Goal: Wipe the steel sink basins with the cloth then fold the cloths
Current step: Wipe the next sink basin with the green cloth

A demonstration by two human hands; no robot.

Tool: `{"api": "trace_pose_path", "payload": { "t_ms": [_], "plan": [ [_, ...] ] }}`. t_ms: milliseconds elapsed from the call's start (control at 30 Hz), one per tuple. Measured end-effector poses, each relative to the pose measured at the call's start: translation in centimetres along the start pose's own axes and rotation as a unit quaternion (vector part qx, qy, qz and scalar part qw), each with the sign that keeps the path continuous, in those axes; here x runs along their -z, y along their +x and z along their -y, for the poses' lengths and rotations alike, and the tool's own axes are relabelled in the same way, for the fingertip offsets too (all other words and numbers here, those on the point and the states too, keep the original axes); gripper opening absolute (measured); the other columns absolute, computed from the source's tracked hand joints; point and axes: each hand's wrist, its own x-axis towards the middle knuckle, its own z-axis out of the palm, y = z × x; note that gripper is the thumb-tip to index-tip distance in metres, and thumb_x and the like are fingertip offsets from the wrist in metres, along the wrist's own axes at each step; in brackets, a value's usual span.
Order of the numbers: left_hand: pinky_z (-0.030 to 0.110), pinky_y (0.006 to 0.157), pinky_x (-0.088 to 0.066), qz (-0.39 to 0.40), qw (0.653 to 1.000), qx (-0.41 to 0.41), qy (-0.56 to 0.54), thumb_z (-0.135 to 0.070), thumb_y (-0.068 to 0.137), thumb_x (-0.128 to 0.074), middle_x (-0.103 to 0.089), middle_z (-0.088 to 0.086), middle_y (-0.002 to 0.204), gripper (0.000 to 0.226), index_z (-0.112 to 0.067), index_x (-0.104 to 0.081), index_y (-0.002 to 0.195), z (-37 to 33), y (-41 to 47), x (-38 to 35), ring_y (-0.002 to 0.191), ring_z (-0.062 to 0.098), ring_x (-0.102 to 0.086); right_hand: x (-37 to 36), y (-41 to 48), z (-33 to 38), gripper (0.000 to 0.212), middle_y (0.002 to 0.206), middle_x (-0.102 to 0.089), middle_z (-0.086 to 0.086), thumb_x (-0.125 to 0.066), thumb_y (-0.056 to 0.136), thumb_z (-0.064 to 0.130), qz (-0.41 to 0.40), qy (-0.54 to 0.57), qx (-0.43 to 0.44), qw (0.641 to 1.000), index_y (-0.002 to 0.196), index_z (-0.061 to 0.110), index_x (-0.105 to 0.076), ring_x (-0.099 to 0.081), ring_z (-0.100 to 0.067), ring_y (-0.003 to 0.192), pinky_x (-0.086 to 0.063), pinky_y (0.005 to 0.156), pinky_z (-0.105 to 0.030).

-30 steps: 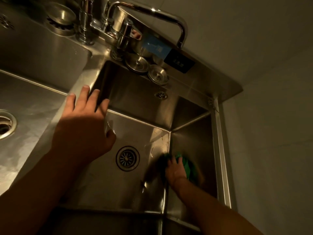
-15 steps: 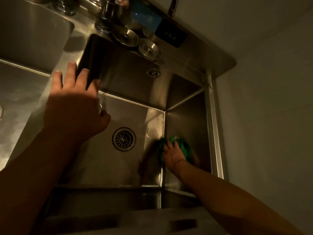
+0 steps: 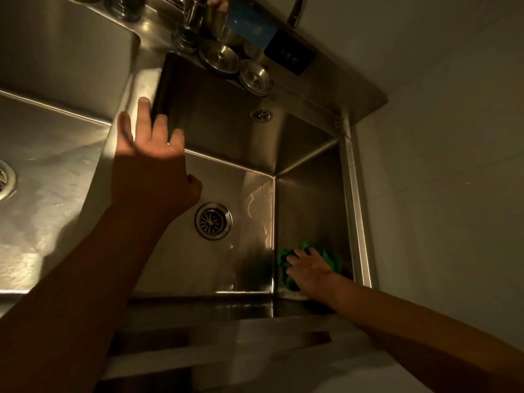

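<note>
I look down into the right steel basin (image 3: 226,131), with its round drain (image 3: 213,220) in the floor. A bunched green cloth (image 3: 326,255) lies against the basin's right wall, low near the front corner. My right hand (image 3: 307,269) presses on the cloth with fingers spread over it. My left hand (image 3: 154,165) rests with straight fingers on the divider ridge between the two basins and holds nothing. Part of the left basin (image 3: 51,154) shows at the left, with its drain at the frame's edge.
At the back ledge stand a faucet base (image 3: 188,29), two round steel drain plugs (image 3: 219,58), a blue card and a black control panel (image 3: 289,53). A small overflow (image 3: 261,114) sits in the back wall. A pale wall (image 3: 439,165) borders the sink's right rim.
My right hand has moved the green cloth along the right wall toward the front corner. The view has shifted slightly; my left hand stays on the divider.
</note>
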Motion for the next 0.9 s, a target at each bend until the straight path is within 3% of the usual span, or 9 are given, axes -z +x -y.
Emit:
{"api": "trace_pose_path", "payload": {
  "t_ms": [167, 267, 400, 633, 800, 900],
  "plan": [
    [0.06, 0.126, -0.009, 0.042, 0.998, 0.006, -0.038, -0.039, 0.07, -0.064, -0.044, 0.023, 0.152, 0.067, -0.004, -0.059, 0.127, -0.6, 0.0, 1.7, 0.158, 0.04, -0.011, 2.4, 1.4, -3.9, 0.043, 0.162, -0.025, -0.002, -0.041, 0.099, 0.029, -0.074, 0.006, -0.106, 0.992, 0.141, 0.028, -0.05, -0.017, -0.031, 0.151, -0.019, 0.117, -0.055],
    [0.059, 0.126, -0.008, 0.054, 0.998, 0.0, -0.015, -0.04, 0.072, -0.062, -0.043, 0.022, 0.154, 0.065, -0.005, -0.059, 0.127, -0.3, -0.1, 1.6, 0.159, 0.039, -0.009, 2.1, 3.0, -3.5, 0.051, 0.165, -0.018, -0.005, -0.046, 0.096, 0.03, -0.079, -0.013, -0.141, 0.987, 0.147, 0.027, -0.043, -0.011, -0.034, 0.152, -0.014, 0.117, -0.059],
    [0.06, 0.126, -0.01, 0.033, 0.999, -0.005, -0.01, -0.038, 0.072, -0.06, -0.047, 0.023, 0.149, 0.059, -0.003, -0.061, 0.12, 0.2, -0.3, 1.2, 0.158, 0.04, -0.012, 1.4, 3.1, -1.9, 0.054, 0.165, -0.018, -0.007, -0.051, 0.095, 0.032, -0.04, -0.035, -0.083, 0.995, 0.148, 0.026, -0.043, -0.009, -0.036, 0.152, -0.012, 0.119, -0.059],
    [0.06, 0.126, -0.01, 0.048, 0.998, -0.003, -0.027, -0.034, 0.073, -0.058, -0.047, 0.022, 0.15, 0.055, -0.003, -0.063, 0.118, 0.1, -0.2, 1.9, 0.158, 0.04, -0.011, 0.1, -0.2, 1.8, 0.04, 0.157, -0.034, -0.004, -0.054, 0.096, 0.024, 0.064, -0.001, 0.061, 0.996, 0.136, 0.026, -0.058, -0.023, -0.031, 0.148, -0.02, 0.119, -0.053],
    [0.059, 0.125, -0.011, 0.049, 0.999, -0.008, -0.024, -0.036, 0.073, -0.059, -0.049, 0.024, 0.148, 0.056, -0.003, -0.064, 0.117, 0.3, -0.2, 1.9, 0.157, 0.041, -0.013, 2.2, -3.3, -1.3, 0.037, 0.15, -0.044, 0.0, -0.059, 0.094, 0.028, 0.04, 0.001, 0.046, 0.998, 0.131, 0.026, -0.061, -0.034, -0.026, 0.141, -0.028, 0.115, -0.048],
    [0.06, 0.124, -0.012, 0.047, 0.999, -0.007, -0.021, -0.037, 0.072, -0.059, -0.05, 0.023, 0.147, 0.056, -0.003, -0.065, 0.117, 0.2, -0.1, 2.0, 0.157, 0.041, -0.014, 4.0, -3.4, -4.1, 0.046, 0.157, -0.035, -0.003, -0.057, 0.094, 0.027, 0.0, -0.039, -0.031, 0.999, 0.14, 0.025, -0.054, -0.026, -0.029, 0.147, -0.023, 0.118, -0.05]
  ]
}}
